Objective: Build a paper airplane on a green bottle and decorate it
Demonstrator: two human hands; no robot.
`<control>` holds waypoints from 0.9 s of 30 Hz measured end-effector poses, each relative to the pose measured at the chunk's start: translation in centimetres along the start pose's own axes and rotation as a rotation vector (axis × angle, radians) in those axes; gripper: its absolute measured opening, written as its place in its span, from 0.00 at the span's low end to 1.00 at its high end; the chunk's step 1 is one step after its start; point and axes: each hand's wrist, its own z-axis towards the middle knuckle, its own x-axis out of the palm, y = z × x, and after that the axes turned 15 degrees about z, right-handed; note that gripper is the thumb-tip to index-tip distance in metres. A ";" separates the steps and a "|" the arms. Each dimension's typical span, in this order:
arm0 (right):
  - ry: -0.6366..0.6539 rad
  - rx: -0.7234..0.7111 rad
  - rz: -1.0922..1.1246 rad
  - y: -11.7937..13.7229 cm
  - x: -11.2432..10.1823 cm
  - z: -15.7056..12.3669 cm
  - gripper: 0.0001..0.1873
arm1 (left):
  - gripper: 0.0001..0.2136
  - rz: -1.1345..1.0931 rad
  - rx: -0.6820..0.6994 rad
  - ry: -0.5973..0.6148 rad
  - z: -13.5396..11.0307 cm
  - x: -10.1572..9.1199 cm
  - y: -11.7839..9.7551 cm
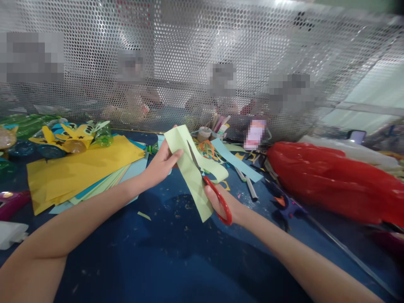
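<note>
My left hand [164, 162] pinches a light green sheet of paper [189, 168] near its upper left edge, thumb on the front face. The fingers behind the sheet are partly hidden. Red-handled scissors [221, 200] are in my right hand [222, 202], with the dark blades lying along the paper. A narrow strip on the right side is cut partway and curls outward over the scissors. Both hands hold the paper above a blue table [126, 256].
Yellow sheets [85, 168] lie over coloured paper on the left, near plastic bottles [104, 134]. A blue paper strip [236, 160] and scraps lie behind my hands. On the right are a glue gun [288, 206] and a red plastic bag [328, 181]. Perforated metal [176, 50] stands behind.
</note>
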 end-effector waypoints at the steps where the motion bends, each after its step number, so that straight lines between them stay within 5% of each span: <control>1: -0.001 0.001 0.003 0.0 0.0 0.0 0.25 | 0.29 0.002 0.005 -0.005 0.0 0.0 -0.1; 27: -0.113 -0.090 -0.004 -0.4 0.2 0.1 0.31 | 0.21 0.006 0.020 -0.008 0.2 -0.1 0.4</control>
